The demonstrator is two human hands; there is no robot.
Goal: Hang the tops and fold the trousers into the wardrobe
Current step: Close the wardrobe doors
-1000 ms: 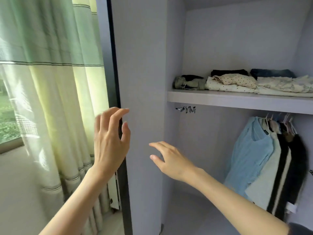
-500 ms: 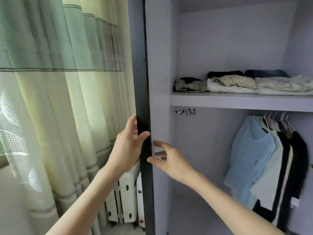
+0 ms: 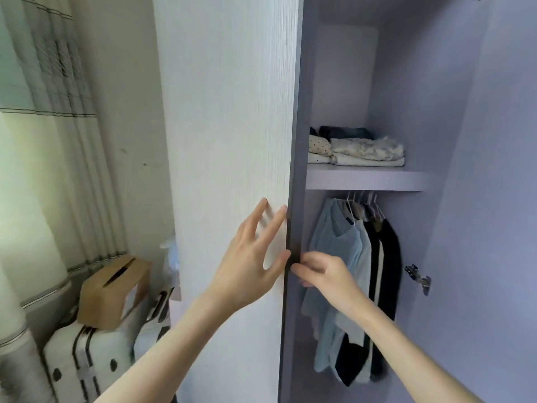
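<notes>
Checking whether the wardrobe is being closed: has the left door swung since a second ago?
Yes. The left door has swung shut-ward: it now hides the left end of the shelf, pushed by the left hand.

Both forearms are bare to the frame edge, with no sleeves visible.

The wardrobe door (image 3: 232, 141) hides the folded stack's (image 3: 357, 149) nine o'clock end. My right fingertips (image 3: 302, 283) curl behind its edge, and my forearms run off at six o'clock.
</notes>
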